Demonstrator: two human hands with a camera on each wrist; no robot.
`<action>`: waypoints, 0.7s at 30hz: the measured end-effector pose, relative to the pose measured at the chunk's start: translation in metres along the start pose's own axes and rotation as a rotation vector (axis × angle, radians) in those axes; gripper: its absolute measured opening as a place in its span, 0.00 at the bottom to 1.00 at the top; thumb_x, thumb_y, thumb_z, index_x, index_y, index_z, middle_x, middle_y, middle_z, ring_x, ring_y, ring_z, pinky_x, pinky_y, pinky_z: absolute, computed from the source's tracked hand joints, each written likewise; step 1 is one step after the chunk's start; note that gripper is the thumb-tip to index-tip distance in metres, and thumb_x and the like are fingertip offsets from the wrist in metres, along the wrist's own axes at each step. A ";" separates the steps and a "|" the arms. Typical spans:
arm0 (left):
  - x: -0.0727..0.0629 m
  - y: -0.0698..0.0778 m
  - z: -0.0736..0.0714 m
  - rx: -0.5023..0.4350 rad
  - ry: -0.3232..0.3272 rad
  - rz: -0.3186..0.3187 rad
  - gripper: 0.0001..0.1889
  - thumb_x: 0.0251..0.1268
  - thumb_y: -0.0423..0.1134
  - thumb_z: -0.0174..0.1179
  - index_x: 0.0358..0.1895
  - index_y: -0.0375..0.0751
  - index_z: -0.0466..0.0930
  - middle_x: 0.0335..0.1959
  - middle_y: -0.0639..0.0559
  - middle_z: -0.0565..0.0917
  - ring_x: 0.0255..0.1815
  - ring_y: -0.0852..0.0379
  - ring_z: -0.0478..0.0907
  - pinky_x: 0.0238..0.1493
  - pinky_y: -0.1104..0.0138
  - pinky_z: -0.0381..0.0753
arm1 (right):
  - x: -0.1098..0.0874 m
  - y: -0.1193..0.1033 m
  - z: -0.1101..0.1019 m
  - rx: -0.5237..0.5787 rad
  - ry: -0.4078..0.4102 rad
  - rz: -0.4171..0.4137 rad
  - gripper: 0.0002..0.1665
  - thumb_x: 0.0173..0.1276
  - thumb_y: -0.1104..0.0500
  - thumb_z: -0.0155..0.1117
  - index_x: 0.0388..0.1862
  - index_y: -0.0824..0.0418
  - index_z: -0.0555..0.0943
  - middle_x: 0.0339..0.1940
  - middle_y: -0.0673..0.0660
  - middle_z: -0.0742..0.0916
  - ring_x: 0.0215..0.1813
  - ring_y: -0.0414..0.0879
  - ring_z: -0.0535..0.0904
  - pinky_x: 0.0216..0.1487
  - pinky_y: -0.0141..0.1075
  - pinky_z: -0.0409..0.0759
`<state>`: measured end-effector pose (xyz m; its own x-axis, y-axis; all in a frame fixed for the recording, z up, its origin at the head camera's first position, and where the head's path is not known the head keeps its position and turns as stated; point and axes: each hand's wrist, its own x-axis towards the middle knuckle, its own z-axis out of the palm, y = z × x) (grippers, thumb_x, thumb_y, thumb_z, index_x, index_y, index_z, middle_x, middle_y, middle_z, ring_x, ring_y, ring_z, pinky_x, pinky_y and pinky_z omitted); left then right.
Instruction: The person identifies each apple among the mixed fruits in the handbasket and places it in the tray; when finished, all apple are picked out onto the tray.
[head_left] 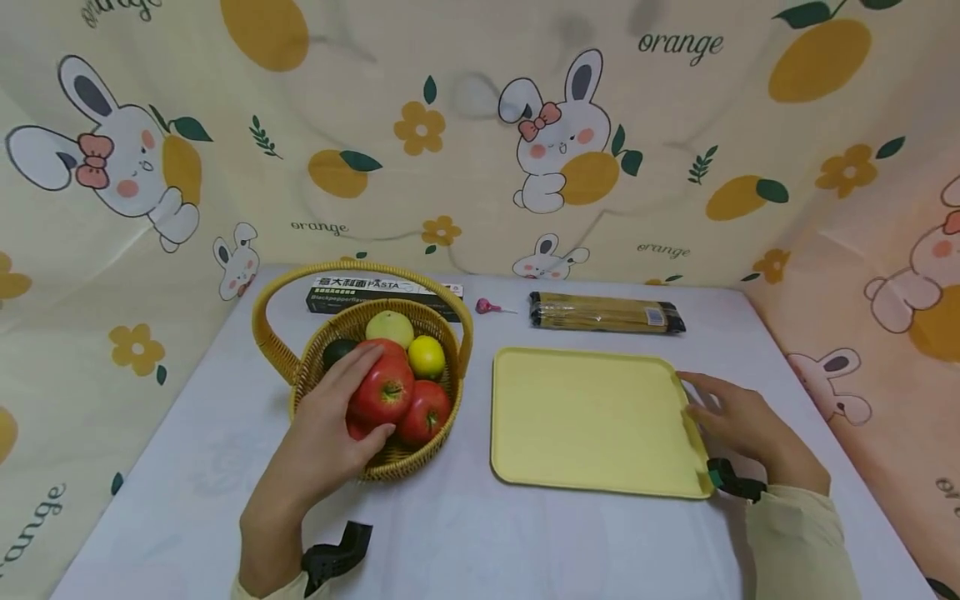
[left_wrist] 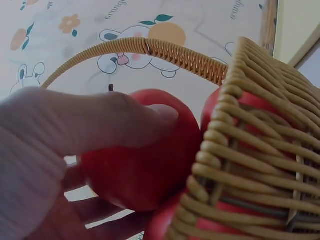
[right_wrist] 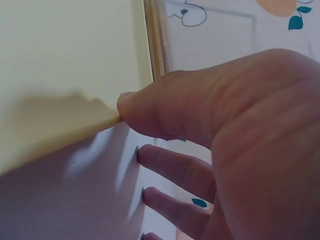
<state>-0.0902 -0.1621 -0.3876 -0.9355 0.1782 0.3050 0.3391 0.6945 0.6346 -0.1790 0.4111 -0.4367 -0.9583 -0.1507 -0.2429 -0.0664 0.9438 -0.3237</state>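
In the head view my left hand [head_left: 326,433] grips a red apple [head_left: 384,390] on top of the fruit in a wicker basket [head_left: 405,468]. The left wrist view shows its thumb across the apple [left_wrist: 145,170], with fingers curled round below. Beside that apple are another red apple [head_left: 424,412], a yellow lemon [head_left: 427,357], a pale green round fruit [head_left: 390,330] and a dark fruit partly hidden. My right hand [head_left: 738,421] is at the right edge of a yellow tray [head_left: 592,425]. In the right wrist view its thumb touches the tray rim [right_wrist: 95,129], the other fingers loosely extended.
Behind the basket lies a black pasta box [head_left: 322,298]. A small pink-headed item [head_left: 486,306] and a long pack of noodles [head_left: 600,312] lie along the back of the white table [head_left: 420,542]. The basket's tall handle [head_left: 360,267] arches over the fruit. Printed cloth hangs around.
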 end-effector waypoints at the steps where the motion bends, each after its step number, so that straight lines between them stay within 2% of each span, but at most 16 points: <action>1: 0.000 0.000 0.000 0.003 -0.001 -0.002 0.52 0.55 0.31 0.83 0.85 0.47 0.67 0.84 0.45 0.69 0.79 0.37 0.73 0.66 0.39 0.85 | 0.000 0.000 0.000 0.004 -0.004 0.003 0.41 0.81 0.48 0.65 0.87 0.58 0.66 0.81 0.78 0.72 0.78 0.83 0.68 0.71 0.80 0.69; 7: -0.001 -0.001 0.001 -0.003 0.030 0.000 0.51 0.54 0.33 0.85 0.83 0.46 0.69 0.81 0.44 0.72 0.75 0.38 0.76 0.63 0.40 0.88 | 0.000 -0.001 0.004 0.037 -0.030 0.036 0.42 0.82 0.48 0.63 0.88 0.57 0.64 0.83 0.77 0.68 0.80 0.83 0.63 0.73 0.81 0.65; 11: -0.003 -0.001 0.001 -0.014 0.100 0.013 0.50 0.52 0.34 0.87 0.81 0.44 0.72 0.78 0.43 0.76 0.72 0.39 0.79 0.60 0.41 0.89 | 0.001 -0.002 0.004 0.039 -0.027 0.030 0.42 0.83 0.47 0.63 0.88 0.57 0.63 0.84 0.77 0.68 0.81 0.83 0.62 0.74 0.80 0.65; 16: -0.003 0.005 -0.001 -0.053 0.185 0.044 0.49 0.51 0.38 0.88 0.80 0.47 0.74 0.75 0.46 0.79 0.69 0.43 0.81 0.55 0.42 0.92 | -0.001 -0.002 0.003 0.033 -0.021 0.035 0.41 0.83 0.47 0.63 0.88 0.57 0.64 0.83 0.77 0.69 0.80 0.83 0.63 0.73 0.80 0.65; 21: -0.001 0.015 -0.005 -0.097 0.180 0.083 0.48 0.53 0.42 0.87 0.79 0.52 0.74 0.74 0.51 0.80 0.70 0.47 0.81 0.53 0.45 0.93 | -0.002 -0.002 0.002 0.055 -0.031 0.045 0.42 0.83 0.47 0.62 0.89 0.57 0.63 0.84 0.77 0.68 0.81 0.83 0.61 0.74 0.81 0.64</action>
<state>-0.0834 -0.1551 -0.3751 -0.8744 0.0983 0.4752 0.4299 0.6111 0.6647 -0.1762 0.4088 -0.4373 -0.9509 -0.1179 -0.2861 -0.0070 0.9325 -0.3610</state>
